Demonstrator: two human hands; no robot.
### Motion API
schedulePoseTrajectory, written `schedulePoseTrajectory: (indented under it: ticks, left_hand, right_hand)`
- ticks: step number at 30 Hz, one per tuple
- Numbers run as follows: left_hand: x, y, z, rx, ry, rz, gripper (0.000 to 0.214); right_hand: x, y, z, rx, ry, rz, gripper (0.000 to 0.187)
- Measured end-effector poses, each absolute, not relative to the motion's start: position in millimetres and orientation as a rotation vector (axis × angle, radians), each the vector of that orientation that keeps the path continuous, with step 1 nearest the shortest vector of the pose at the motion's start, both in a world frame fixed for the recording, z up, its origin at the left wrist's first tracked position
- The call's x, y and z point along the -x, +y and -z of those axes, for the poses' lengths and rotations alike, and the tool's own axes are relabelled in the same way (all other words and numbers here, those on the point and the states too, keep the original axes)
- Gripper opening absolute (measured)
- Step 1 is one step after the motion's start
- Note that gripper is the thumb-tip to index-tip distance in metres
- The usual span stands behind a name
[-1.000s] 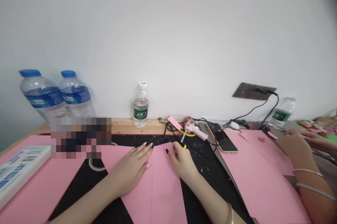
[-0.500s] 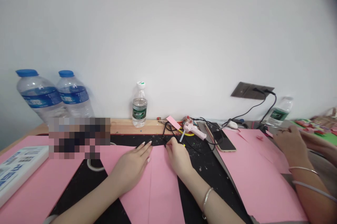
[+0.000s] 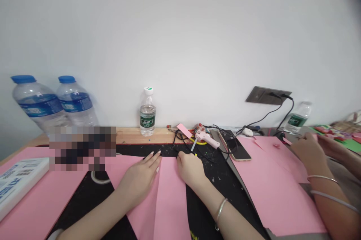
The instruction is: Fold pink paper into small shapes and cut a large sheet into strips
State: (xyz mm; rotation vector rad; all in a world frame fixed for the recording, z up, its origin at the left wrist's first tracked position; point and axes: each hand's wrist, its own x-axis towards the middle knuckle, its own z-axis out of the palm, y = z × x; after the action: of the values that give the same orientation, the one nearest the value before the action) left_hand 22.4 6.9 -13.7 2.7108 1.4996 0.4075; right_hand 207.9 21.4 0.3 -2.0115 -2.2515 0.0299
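Observation:
A pink sheet of paper (image 3: 170, 204) lies lengthwise in front of me on a black mat (image 3: 210, 195), with a crease running down its length. My left hand (image 3: 138, 180) presses flat on the left part, fingers stretched toward the far edge. At the far right corner, the curled fingers of my right hand (image 3: 191, 169) are closed on the paper's edge; the fingertips are partly hidden. Right of the crease, the paper is slightly raised. Just beyond my right hand rests a pale pink glue gun (image 3: 207, 139) with a small pink paper strip (image 3: 184, 130) close by.
Large water bottles (image 3: 75, 103) and a smaller bottle (image 3: 147, 114) stand along the wall. A phone (image 3: 238, 150) lies right of the black cables. At the right, a co-worker's hands (image 3: 311, 153) hold something pink beside more pink paper (image 3: 279, 195). A white box (image 3: 24, 183) lies at left.
The right part of the sheet has lifted and its right edge has shifted left, deepening the crease. My right hand has moved very slightly; my left hand stays flat. The view has shifted a little.

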Motion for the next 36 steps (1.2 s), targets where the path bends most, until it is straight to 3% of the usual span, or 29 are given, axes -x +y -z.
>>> schedulePoseTrajectory:
  ticks: [14,23,36]
  left_hand:
    - [-23,5,14,-2.741,1.487,-0.455,0.040]
    - [-23,4,17,-2.745,1.566,-0.360,0.042]
    - [-25,3,29,-2.683,1.583,-0.434,0.045]
  right_hand:
    - [-213,10,-7,2.023,-2.206,-0.147,0.026]
    - [-227,9,-2,1.858,-2.203,-0.397,0.033]
    - [-214,13,-2,1.979,-2.151,-0.135,0.026]
